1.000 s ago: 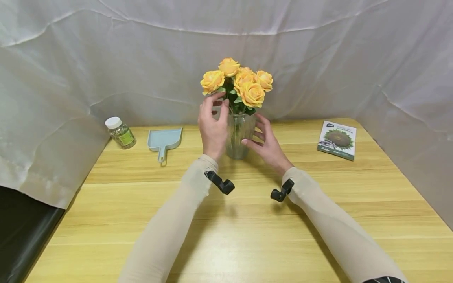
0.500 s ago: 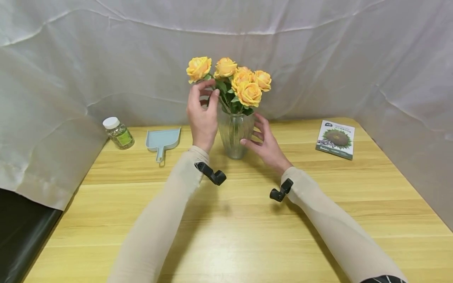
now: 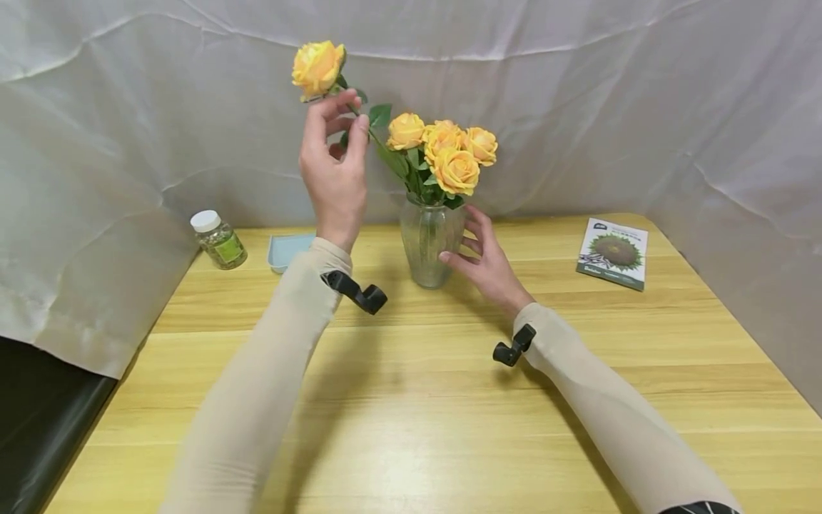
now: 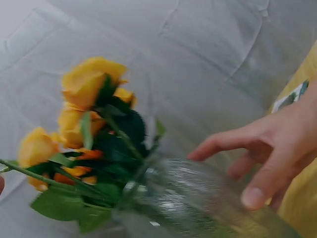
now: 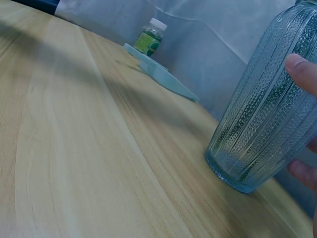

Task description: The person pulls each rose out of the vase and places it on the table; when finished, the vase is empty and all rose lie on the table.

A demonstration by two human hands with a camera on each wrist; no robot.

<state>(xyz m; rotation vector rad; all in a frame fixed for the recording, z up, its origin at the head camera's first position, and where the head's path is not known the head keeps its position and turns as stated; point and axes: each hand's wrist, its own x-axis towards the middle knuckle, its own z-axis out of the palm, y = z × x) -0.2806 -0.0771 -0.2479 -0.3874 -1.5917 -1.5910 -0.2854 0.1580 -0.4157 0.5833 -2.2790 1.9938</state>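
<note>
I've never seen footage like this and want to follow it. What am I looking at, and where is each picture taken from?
There is no machine doing the work, just a person's two bare hands. The wide picture comes from a head camera looking forward and down. The others come from cameras worn on each wrist; the left one is blurry.

The left hand holds one yellow rose by its stem, above the other roses in a glass vase. The right hand has its thumb and fingers around the vase's side.

Also on the wooden table are a white-capped jar, a partly hidden light-blue dustpan and a packet picturing a sunflower.
</note>
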